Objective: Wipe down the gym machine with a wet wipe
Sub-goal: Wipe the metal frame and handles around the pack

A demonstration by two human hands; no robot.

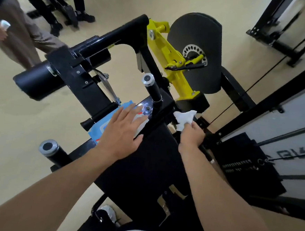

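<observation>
Right hand pinches crumpled white wipe against glossy black machine frame, frame centre-right. Left hand lies flat, fingers spread, on blue wipe pack. Chrome-capped cylindrical grip stands between them. Yellow arm and matte disc above; person's legs upper left.

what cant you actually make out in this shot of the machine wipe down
Head view only:
- Print on the blue wipe pack: mostly covered by the left hand.
- Right hand fingers: curled under, their grip on the white wipe mostly hidden.
- White label text on the black panel: too small and blurred.
- Bystanders at upper left: cut off by the frame edge.
</observation>
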